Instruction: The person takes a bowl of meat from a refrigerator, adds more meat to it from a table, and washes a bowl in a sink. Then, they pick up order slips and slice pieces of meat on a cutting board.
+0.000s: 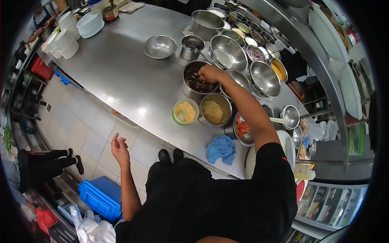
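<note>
My right hand [209,73] reaches into a metal pot [187,89] of dark, wet food strips [197,83], perhaps mushrooms. Its fingers are curled together over the strips, and what they pinch is hidden. My left hand [120,146] hangs over the floor beside the counter, empty, with fingers loosely apart. Near the pot stand a white tub [175,114] of pale yellow shredded food, a metal pot of yellowish strips [213,112] and a bowl of red pepper strips [242,128], partly behind my right forearm.
Steel bowls [264,79] and several ingredient pots crowd the counter's far side. An empty-looking bowl [160,47] sits left of them. A blue cloth [221,149] lies near the edge. Stacked plates [90,23] are far left. A blue bin [101,197] and another person [44,162] are behind left.
</note>
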A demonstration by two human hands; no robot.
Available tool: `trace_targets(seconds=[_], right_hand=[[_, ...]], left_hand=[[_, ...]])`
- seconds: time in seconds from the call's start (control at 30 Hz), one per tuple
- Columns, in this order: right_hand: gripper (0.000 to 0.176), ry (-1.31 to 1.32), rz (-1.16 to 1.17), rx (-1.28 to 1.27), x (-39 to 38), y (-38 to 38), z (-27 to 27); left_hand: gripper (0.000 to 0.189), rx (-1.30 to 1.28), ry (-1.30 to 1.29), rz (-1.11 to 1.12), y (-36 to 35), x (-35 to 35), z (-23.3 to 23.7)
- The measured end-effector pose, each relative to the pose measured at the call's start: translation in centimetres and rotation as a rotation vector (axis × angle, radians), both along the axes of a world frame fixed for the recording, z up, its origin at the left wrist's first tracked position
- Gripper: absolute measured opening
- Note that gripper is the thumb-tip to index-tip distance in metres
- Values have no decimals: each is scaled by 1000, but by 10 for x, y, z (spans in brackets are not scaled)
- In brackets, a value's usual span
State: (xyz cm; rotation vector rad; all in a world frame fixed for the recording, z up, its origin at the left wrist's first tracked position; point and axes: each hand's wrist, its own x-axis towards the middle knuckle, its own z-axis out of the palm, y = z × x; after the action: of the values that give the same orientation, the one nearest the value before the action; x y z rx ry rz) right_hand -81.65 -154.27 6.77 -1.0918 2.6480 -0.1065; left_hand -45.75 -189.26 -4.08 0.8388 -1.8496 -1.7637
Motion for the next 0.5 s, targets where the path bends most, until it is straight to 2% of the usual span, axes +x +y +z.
trace_targets(seconds=[0.13,0.2,0.23,0.33,0.4,0.5], right_hand=[[19,-101,-35,6,-11,-11,7],[25,-104,131,-429,-5,-17,-7],[30,-106,126,-322,-3,-21,-11],[30,-116,39,-236,2,-27,-16],[27,-187,-51,-238,0,-25,-17],[20,-67,12,-262,4,-16,-2]], left_hand=[[32,39,32,35,6,-4,-14],[30,77,21,34,9,-5,-18],[30,84,39,23,10,-10,-21],[30,115,12,-23,12,-31,-15],[29,118,2,-53,8,-50,-11],[28,136,23,-117,3,-81,-6]])
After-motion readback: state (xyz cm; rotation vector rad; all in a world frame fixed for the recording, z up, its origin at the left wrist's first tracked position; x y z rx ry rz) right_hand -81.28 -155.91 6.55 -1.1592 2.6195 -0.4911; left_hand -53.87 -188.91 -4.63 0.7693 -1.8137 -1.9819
